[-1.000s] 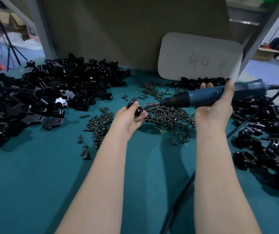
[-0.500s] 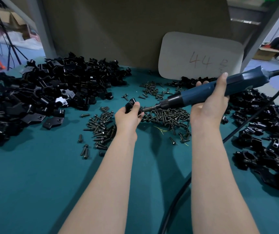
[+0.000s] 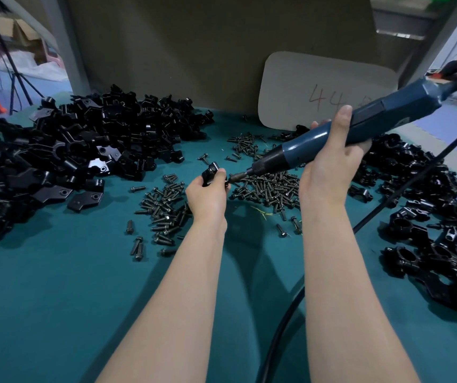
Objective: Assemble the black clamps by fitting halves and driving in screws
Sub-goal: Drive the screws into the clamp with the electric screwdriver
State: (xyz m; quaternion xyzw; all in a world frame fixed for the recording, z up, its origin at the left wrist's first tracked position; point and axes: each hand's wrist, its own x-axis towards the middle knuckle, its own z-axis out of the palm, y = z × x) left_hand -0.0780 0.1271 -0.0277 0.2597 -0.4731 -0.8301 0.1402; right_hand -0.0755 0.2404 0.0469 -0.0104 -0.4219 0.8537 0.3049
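My left hand (image 3: 207, 194) grips a small black clamp (image 3: 211, 172) just above the teal table, at mid-frame. My right hand (image 3: 329, 167) is wrapped around a blue electric screwdriver (image 3: 332, 136) that slopes down to the left. Its bit tip (image 3: 234, 177) touches the right side of the clamp, at my left fingertips. Loose dark screws (image 3: 266, 186) lie scattered under and around both hands.
A big heap of black clamp halves (image 3: 78, 161) fills the left of the teal table (image 3: 56, 299). Assembled clamps (image 3: 437, 217) pile up on the right. The screwdriver's black cable (image 3: 291, 313) runs down between my arms. A grey card marked "44" (image 3: 318, 92) leans against the back wall.
The screwdriver tilted from level to nose-down and its bit moved left onto the clamp. My left hand turned over and drew slightly nearer with the clamp.
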